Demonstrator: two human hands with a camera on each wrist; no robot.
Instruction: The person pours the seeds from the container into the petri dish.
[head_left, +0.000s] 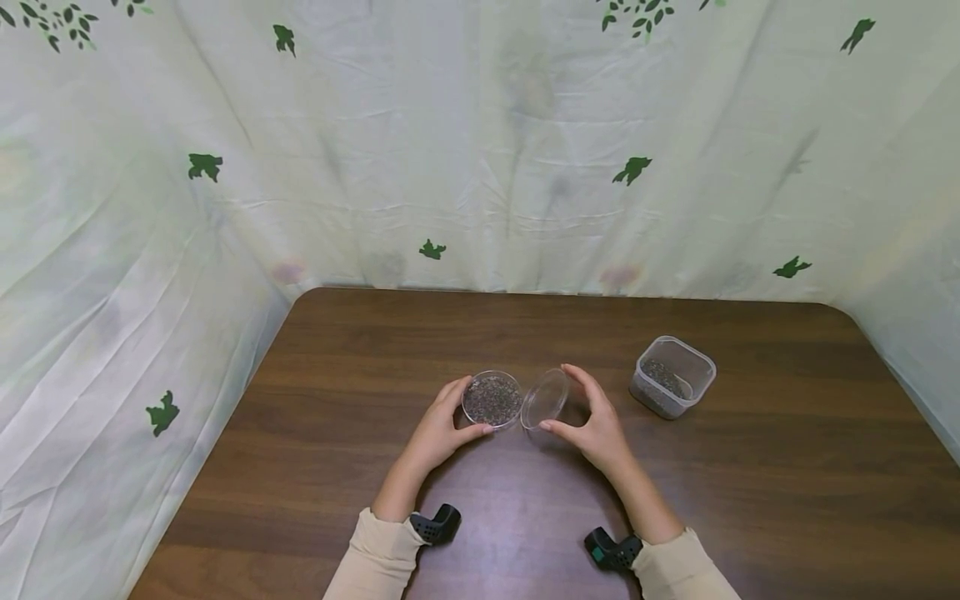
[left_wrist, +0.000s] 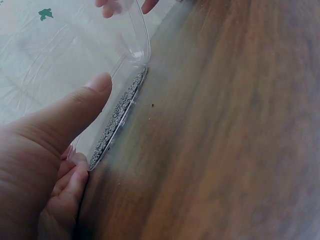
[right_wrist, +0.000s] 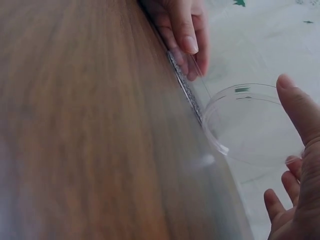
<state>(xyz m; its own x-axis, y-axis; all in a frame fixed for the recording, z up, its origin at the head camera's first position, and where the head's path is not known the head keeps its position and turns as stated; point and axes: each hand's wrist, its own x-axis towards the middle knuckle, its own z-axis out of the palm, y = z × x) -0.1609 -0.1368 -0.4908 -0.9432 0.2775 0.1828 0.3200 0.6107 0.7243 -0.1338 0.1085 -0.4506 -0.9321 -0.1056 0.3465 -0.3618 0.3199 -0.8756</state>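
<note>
A clear round petri dish point(head_left: 492, 400) holds a layer of dark grey granules. My left hand point(head_left: 435, 433) grips it by the side, thumb near and fingers beyond. In the left wrist view the granules point(left_wrist: 119, 114) lie level along the bottom of the dish, low over the table. My right hand point(head_left: 600, 429) holds the clear petri dish lid point(head_left: 545, 400) by its rim between thumb and fingers. The lid stands tilted up, its lower edge right at the dish's right rim. In the right wrist view the lid point(right_wrist: 219, 142) leans toward the right palm.
A clear square plastic tub point(head_left: 672, 377) with more dark granules stands on the brown wooden table point(head_left: 337, 358), right of my right hand. A tiny speck point(left_wrist: 152, 105) lies on the wood near the dish. A pale curtain point(head_left: 480, 150) with green bird shapes hangs behind the table.
</note>
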